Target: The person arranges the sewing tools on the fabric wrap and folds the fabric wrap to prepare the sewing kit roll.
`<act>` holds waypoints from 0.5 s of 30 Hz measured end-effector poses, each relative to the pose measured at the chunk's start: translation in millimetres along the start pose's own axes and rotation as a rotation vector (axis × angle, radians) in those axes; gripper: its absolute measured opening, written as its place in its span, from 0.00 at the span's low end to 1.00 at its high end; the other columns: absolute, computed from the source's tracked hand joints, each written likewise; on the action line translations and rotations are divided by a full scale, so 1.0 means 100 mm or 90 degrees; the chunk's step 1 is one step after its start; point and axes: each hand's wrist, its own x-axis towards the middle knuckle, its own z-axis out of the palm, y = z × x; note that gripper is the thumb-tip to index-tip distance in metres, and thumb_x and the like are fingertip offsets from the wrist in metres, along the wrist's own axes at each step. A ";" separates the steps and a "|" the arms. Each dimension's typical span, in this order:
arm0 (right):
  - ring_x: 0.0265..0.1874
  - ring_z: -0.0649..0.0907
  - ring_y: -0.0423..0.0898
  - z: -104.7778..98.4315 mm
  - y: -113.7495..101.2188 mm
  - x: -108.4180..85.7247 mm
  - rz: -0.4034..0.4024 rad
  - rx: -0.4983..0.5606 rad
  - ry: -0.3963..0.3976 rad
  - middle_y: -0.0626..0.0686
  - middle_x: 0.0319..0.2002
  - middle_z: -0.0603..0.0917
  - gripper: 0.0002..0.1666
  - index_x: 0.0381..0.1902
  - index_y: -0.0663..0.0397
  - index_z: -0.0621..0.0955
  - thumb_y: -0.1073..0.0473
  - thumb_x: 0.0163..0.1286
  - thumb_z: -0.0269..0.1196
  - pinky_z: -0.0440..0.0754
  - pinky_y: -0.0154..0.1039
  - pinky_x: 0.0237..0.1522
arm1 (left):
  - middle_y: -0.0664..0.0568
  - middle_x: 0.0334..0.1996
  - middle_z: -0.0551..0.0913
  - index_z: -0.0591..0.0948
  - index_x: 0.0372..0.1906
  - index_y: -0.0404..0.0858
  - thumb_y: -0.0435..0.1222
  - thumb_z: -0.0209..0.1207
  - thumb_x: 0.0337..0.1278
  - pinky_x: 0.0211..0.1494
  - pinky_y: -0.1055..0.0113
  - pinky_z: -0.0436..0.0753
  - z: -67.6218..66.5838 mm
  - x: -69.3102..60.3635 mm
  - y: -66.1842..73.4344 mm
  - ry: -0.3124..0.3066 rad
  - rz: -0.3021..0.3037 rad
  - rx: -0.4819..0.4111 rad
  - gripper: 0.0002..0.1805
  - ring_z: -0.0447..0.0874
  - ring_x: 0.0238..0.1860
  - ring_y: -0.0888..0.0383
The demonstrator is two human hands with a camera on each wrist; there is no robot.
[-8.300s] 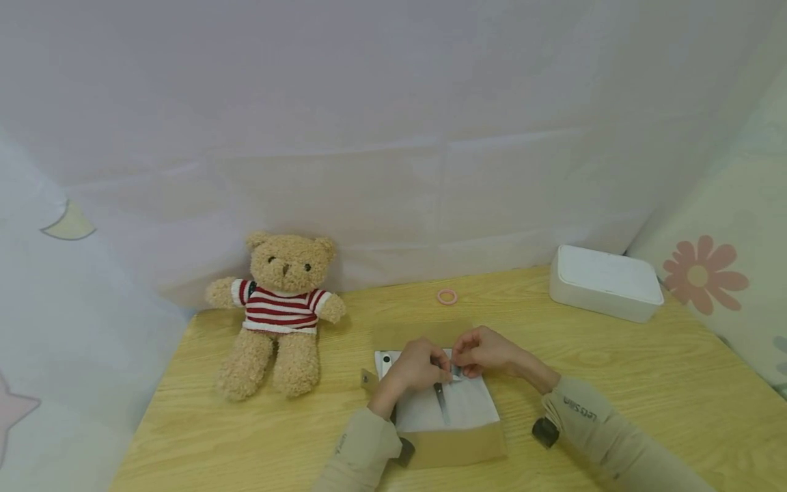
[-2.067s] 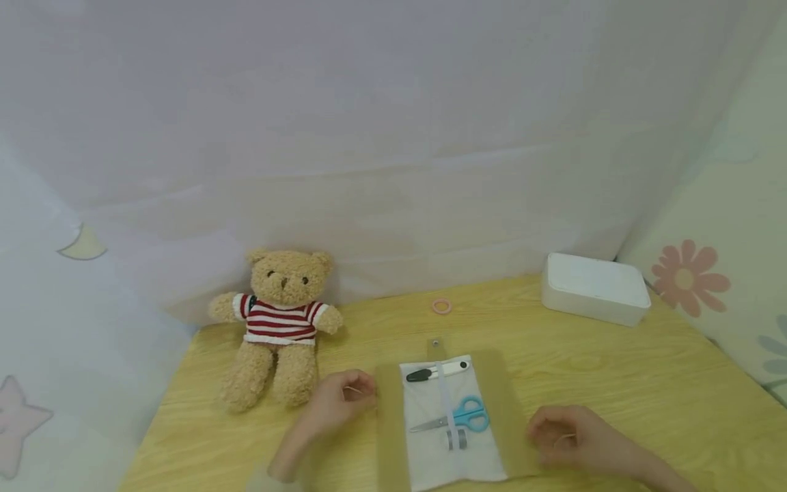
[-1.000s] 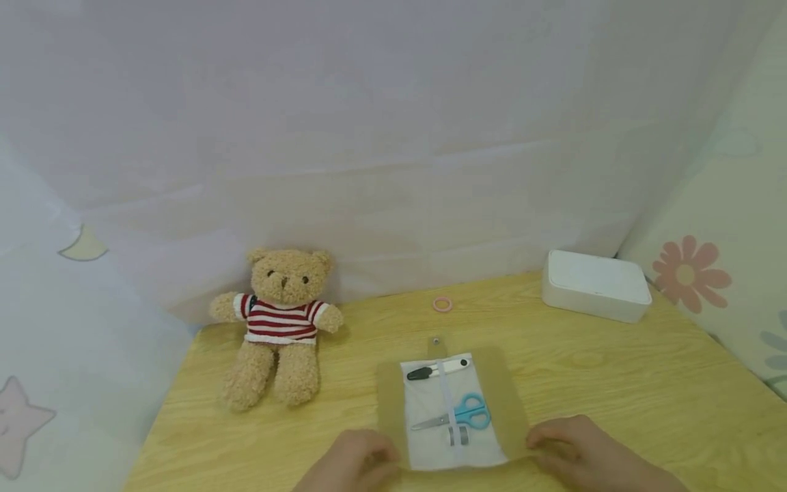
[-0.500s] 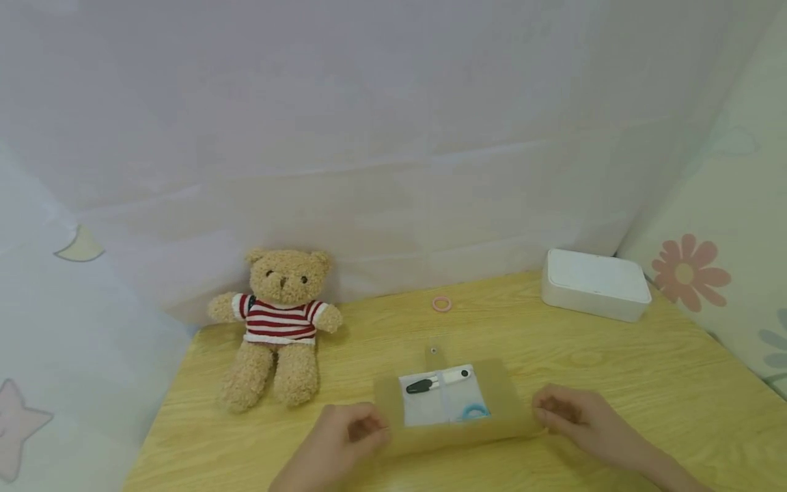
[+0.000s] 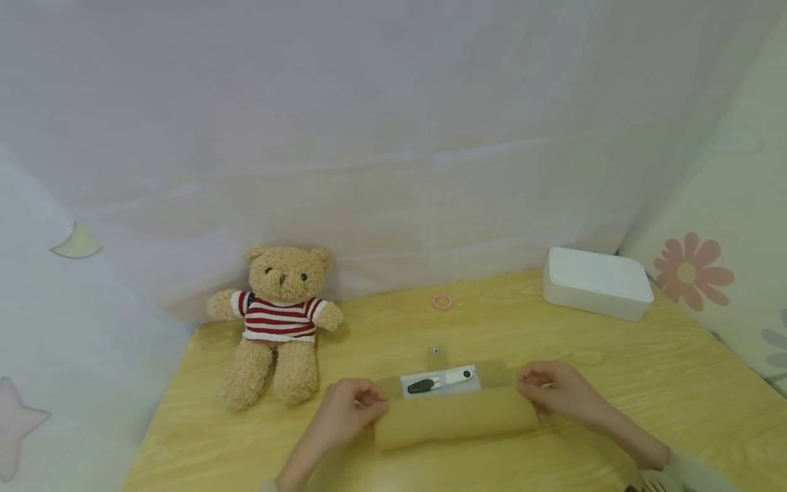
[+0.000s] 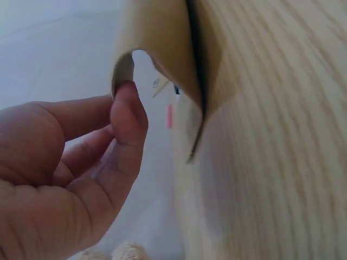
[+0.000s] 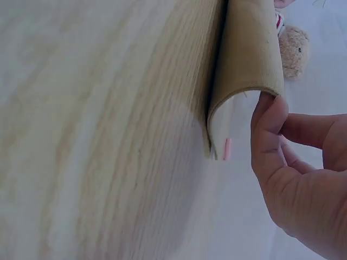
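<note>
A tan roll-up sewing pouch point(image 5: 455, 420) lies on the table, its near part curled up and over toward the far side. My left hand point(image 5: 347, 410) pinches the left end of the curled edge between thumb and fingers. At the right end of that edge, my right hand point(image 5: 562, 391) pinches it the same way. In both wrist views the flap bends in an arch above the table. Beyond the fold, a white tool with a black end point(image 5: 439, 380) lies on the white lining under a strap. The blue scissors and small grey spools are hidden beneath the flap.
A snap tab point(image 5: 436, 354) sticks out from the pouch's far side. Behind it lies a pink ring point(image 5: 442, 301). A teddy bear point(image 5: 279, 321) in a striped shirt sits at the left, and a white box point(image 5: 596, 283) stands at the back right.
Both hands have lifted the pouch's near edge and brought it away from me over the lining. The scissors and spools, visible a second ago, are covered. Earlier the pouch was turned to this direction.
</note>
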 end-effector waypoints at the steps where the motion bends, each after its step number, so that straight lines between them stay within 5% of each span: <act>1: 0.17 0.79 0.40 0.00 0.00 0.03 0.010 0.008 -0.004 0.54 0.28 0.82 0.15 0.45 0.68 0.78 0.58 0.72 0.57 0.80 0.36 0.20 | 0.56 0.26 0.83 0.85 0.33 0.39 0.37 0.65 0.56 0.29 0.69 0.79 0.00 0.02 -0.01 -0.001 -0.010 -0.010 0.05 0.80 0.26 0.62; 7: 0.15 0.75 0.37 -0.02 0.08 0.16 0.063 0.064 -0.026 0.52 0.22 0.78 0.15 0.45 0.71 0.77 0.61 0.71 0.58 0.76 0.30 0.19 | 0.52 0.23 0.82 0.84 0.34 0.33 0.33 0.65 0.55 0.21 0.67 0.79 0.04 0.13 -0.11 -0.009 -0.043 -0.071 0.06 0.80 0.18 0.59; 15: 0.17 0.76 0.38 0.04 0.18 0.25 0.076 -0.012 -0.004 0.52 0.25 0.81 0.11 0.40 0.67 0.80 0.61 0.68 0.60 0.76 0.31 0.18 | 0.55 0.20 0.80 0.83 0.33 0.33 0.32 0.64 0.56 0.20 0.67 0.77 0.09 0.18 -0.21 -0.027 -0.053 -0.049 0.04 0.78 0.17 0.61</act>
